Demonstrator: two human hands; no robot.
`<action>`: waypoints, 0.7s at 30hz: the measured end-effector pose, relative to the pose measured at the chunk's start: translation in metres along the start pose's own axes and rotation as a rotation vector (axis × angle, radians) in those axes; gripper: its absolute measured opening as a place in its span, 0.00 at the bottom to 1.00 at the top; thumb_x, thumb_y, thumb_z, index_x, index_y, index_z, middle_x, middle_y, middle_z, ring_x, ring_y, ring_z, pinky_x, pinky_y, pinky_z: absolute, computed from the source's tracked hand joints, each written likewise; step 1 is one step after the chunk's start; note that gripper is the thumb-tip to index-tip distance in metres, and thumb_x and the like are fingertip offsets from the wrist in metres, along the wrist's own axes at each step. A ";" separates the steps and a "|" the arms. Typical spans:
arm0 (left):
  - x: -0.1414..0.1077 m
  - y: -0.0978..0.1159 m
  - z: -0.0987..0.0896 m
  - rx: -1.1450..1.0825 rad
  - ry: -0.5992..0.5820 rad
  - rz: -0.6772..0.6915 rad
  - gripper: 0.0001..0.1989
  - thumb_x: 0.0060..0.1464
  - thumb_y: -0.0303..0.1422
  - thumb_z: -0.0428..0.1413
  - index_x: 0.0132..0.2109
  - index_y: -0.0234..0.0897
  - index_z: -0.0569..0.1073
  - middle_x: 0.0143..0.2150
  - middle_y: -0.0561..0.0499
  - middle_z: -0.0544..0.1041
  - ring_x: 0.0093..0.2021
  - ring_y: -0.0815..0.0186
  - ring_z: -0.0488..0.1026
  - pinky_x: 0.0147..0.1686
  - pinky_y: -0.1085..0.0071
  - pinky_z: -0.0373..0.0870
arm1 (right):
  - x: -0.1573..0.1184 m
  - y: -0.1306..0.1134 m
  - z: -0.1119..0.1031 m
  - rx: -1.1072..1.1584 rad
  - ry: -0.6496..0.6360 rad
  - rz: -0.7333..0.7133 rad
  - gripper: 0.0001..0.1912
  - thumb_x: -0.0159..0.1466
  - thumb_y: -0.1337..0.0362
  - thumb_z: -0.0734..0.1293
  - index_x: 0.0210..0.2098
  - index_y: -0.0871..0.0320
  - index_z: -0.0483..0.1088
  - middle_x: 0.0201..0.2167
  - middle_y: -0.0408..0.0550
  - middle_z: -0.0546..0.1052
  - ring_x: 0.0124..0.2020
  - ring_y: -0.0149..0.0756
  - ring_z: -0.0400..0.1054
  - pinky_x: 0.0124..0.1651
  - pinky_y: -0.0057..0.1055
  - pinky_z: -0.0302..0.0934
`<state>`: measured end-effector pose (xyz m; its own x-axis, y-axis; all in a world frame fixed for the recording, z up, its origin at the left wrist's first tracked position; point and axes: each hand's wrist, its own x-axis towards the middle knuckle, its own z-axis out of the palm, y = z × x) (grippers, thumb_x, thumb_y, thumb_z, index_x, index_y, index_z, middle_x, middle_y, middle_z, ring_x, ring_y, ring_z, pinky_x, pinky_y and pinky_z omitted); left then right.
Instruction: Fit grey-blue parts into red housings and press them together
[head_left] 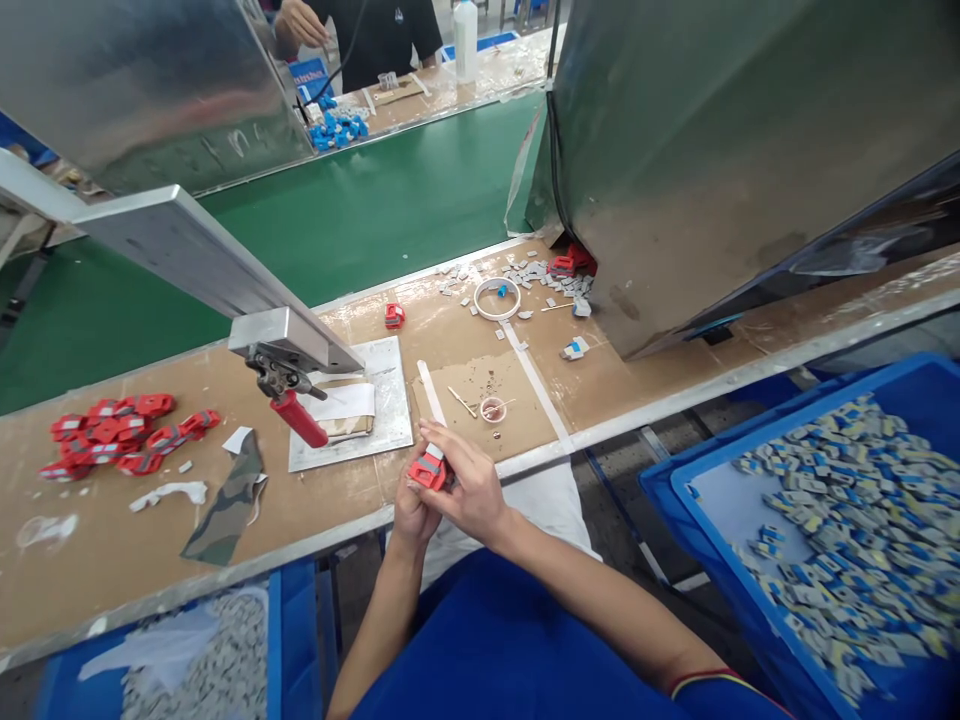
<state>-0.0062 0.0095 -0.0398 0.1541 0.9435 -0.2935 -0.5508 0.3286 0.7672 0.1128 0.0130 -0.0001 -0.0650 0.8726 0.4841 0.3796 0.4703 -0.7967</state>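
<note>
Close to the bench's front edge, both my hands are closed around a small red and grey plastic part (430, 470) with a whitish patch on top. My left hand (414, 505) grips it from the left and below. From the right, my right hand (472, 485) wraps it, fingers reaching over its far side. The fingers hide much of the part. Just beyond my hands lie a small round cup (493, 409) with reddish-brown contents and a thin stick (463, 402). To their left stands a red-handled toggle clamp (298, 418) over a metal plate (401, 400).
A heap of red parts (112, 430) and a camouflage cloth strip (229, 500) lie left. A tape ring (497, 299) sits among grey pieces at the back. Blue crates (675, 490) flank the bench. Beyond a green belt (397, 220), a person's hand (301, 22) shows.
</note>
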 end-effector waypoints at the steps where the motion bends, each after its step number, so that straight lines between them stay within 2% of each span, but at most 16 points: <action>1: 0.000 0.000 0.001 0.002 -0.006 -0.001 0.39 0.40 0.53 0.72 0.57 0.38 0.78 0.57 0.40 0.79 0.63 0.47 0.72 0.62 0.57 0.71 | 0.000 0.000 0.000 -0.004 0.000 0.002 0.28 0.68 0.54 0.69 0.64 0.57 0.66 0.61 0.59 0.76 0.66 0.47 0.67 0.65 0.43 0.67; 7: 0.000 -0.003 -0.001 -0.027 -0.067 -0.015 0.41 0.43 0.53 0.70 0.62 0.41 0.75 0.59 0.41 0.78 0.63 0.49 0.73 0.64 0.57 0.69 | -0.001 -0.003 -0.002 -0.009 0.031 -0.040 0.28 0.67 0.58 0.70 0.65 0.59 0.65 0.60 0.60 0.76 0.66 0.47 0.67 0.64 0.43 0.67; 10: -0.002 -0.003 -0.011 -0.025 -0.142 -0.064 0.41 0.41 0.52 0.72 0.61 0.43 0.75 0.59 0.43 0.78 0.64 0.50 0.72 0.66 0.57 0.67 | -0.001 -0.009 -0.009 -0.022 0.006 -0.069 0.28 0.67 0.58 0.69 0.64 0.60 0.65 0.60 0.61 0.77 0.66 0.47 0.68 0.64 0.42 0.67; 12: -0.003 0.001 -0.019 0.016 -0.197 -0.106 0.44 0.38 0.51 0.74 0.62 0.45 0.74 0.62 0.43 0.76 0.65 0.49 0.71 0.67 0.55 0.66 | 0.000 -0.014 -0.018 -0.032 -0.041 -0.080 0.27 0.67 0.58 0.69 0.63 0.60 0.66 0.59 0.61 0.77 0.66 0.47 0.68 0.63 0.42 0.67; 14: -0.004 0.009 -0.026 0.082 -0.265 -0.139 0.47 0.36 0.50 0.75 0.63 0.46 0.73 0.66 0.43 0.73 0.66 0.46 0.70 0.67 0.52 0.65 | 0.001 -0.019 -0.027 -0.045 -0.115 -0.089 0.27 0.67 0.58 0.70 0.62 0.60 0.66 0.59 0.61 0.77 0.65 0.48 0.69 0.62 0.41 0.68; 16: -0.005 0.023 -0.027 0.135 -0.357 -0.139 0.44 0.40 0.53 0.72 0.64 0.47 0.73 0.67 0.42 0.72 0.66 0.45 0.69 0.66 0.51 0.66 | 0.002 -0.024 -0.037 -0.059 -0.194 -0.094 0.27 0.68 0.57 0.70 0.62 0.60 0.66 0.59 0.61 0.77 0.65 0.48 0.69 0.61 0.41 0.68; 19: -0.009 0.048 -0.017 0.225 -0.491 -0.125 0.44 0.49 0.62 0.62 0.67 0.43 0.71 0.67 0.38 0.71 0.65 0.44 0.71 0.62 0.51 0.69 | 0.005 -0.030 -0.048 -0.098 -0.276 -0.097 0.27 0.68 0.56 0.70 0.62 0.61 0.66 0.60 0.62 0.76 0.65 0.50 0.69 0.59 0.43 0.69; 21: -0.014 0.063 -0.006 0.314 -0.514 -0.118 0.45 0.52 0.62 0.59 0.68 0.38 0.69 0.66 0.35 0.72 0.62 0.45 0.73 0.59 0.55 0.72 | 0.007 -0.034 -0.054 -0.140 -0.315 -0.094 0.26 0.68 0.57 0.70 0.62 0.62 0.66 0.60 0.63 0.76 0.65 0.52 0.68 0.58 0.44 0.69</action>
<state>-0.0481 0.0169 0.0096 0.6182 0.7744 -0.1347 -0.2496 0.3559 0.9006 0.1490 -0.0037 0.0503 -0.3789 0.8343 0.4004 0.4800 0.5471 -0.6858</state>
